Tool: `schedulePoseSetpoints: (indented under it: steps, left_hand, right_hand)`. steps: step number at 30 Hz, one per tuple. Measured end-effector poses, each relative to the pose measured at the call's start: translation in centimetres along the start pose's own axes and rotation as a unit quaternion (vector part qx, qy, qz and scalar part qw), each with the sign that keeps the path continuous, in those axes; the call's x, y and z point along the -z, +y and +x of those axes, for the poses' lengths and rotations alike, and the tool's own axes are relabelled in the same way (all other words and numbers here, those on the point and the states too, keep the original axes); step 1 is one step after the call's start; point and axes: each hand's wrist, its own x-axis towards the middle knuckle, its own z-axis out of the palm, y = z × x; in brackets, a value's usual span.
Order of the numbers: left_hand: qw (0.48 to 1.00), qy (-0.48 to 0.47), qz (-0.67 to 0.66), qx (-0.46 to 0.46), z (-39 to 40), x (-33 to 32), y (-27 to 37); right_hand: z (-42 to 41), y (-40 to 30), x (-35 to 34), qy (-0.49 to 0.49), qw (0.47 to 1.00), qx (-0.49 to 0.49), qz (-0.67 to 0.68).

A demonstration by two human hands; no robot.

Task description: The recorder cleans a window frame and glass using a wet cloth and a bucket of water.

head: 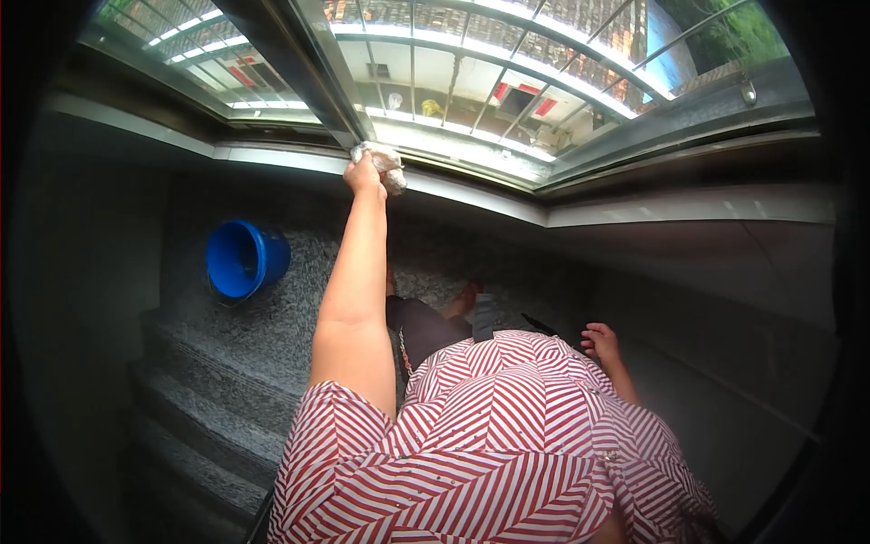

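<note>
My left hand (pixel 365 175) is stretched out forward, shut on a crumpled white cloth (pixel 382 158). The cloth touches the foot of the upright metal window frame (pixel 325 75), where it meets the pale sill (pixel 462 191). Part of the cloth bunches out to the right of my fingers. Down by my right side hangs my right hand (pixel 601 341), fingers loosely bent and somewhat apart, with nothing visible in it.
A blue plastic bucket (pixel 273 257) with a wire handle stands on the speckled stone floor (pixel 306 255) to my left. Stone steps (pixel 211 401) descend at the lower left. Metal security bars (pixel 412 75) run outside the window glass. A wall (pixel 761 265) borders my right.
</note>
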Motion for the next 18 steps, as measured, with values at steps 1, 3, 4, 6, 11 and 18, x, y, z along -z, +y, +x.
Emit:
schedulePoseSetpoints:
  steps: [1, 3, 4, 6, 11, 18]
  left_hand:
    - [0.998, -0.016, 0.044, -0.035, 0.5, 1.8, 1.0]
    - [0.986, 0.023, 0.114, -0.116, 3.1, 6.8, 0.4]
    - [0.982, 0.037, 0.136, -0.126, 1.9, 7.0, 0.2]
    - [0.967, 0.056, 0.190, -0.160, 0.7, 7.0, 0.6]
    - [0.865, 0.028, 0.443, -0.232, -1.3, 4.1, 2.9]
    - [0.798, 0.023, 0.552, -0.239, -1.4, 4.0, 4.0]
  right_hand:
    - [-0.1, -1.2, -1.8, -0.008, 1.000, 0.003, -0.008]
    - [-0.6, -2.6, -4.5, -0.023, 0.999, 0.008, -0.026]
    - [-0.6, -2.4, -4.3, -0.014, 0.999, 0.000, -0.032]
    - [-0.2, -2.1, -3.8, -0.019, 0.999, 0.001, -0.045]
    - [0.9, -1.9, -1.1, -0.011, 0.999, -0.007, -0.046]
    - [0.7, -3.1, -1.9, -0.020, 0.998, 0.012, -0.051]
